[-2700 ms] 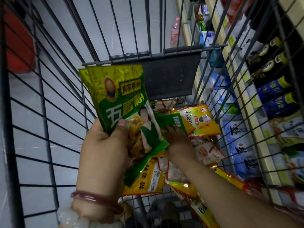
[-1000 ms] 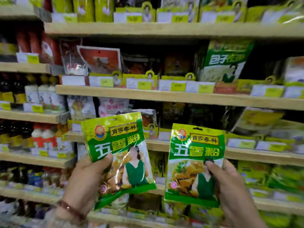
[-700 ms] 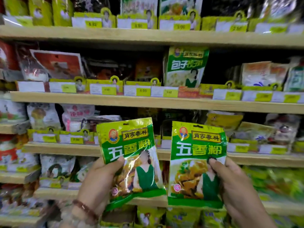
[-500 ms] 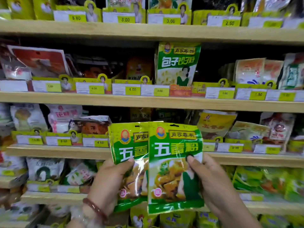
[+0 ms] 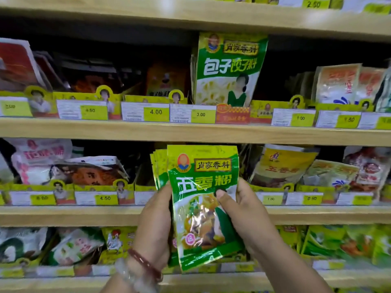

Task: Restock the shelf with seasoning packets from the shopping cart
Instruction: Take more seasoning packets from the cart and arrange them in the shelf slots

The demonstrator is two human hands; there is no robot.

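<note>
Shelves (image 5: pixel 190 134) of wood, price tags, left hand (image 5: pixel 154 225) and right hand (image 5: pixel 243 212) gripping stacked seasoning packets (image 5: pixel 203 187).

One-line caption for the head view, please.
Both hands, left and right, hold a stack of green seasoning packets before the wooden shelf.

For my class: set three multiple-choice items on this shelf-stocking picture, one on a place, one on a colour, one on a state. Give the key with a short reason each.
1. Where is the stack of green packets?
A. in front of the middle shelf
B. lying on the floor
C. on the top shelf

2. What colour is the bracelet?
A. blue
B. dark red
C. white

3. How is the stack held?
A. by the left hand alone
B. by nobody
C. by both hands

Key: 1 A, it is raised before that shelf; 2 B, dark red beads at the left wrist; 3 C, the right hand pinches it too.
</note>
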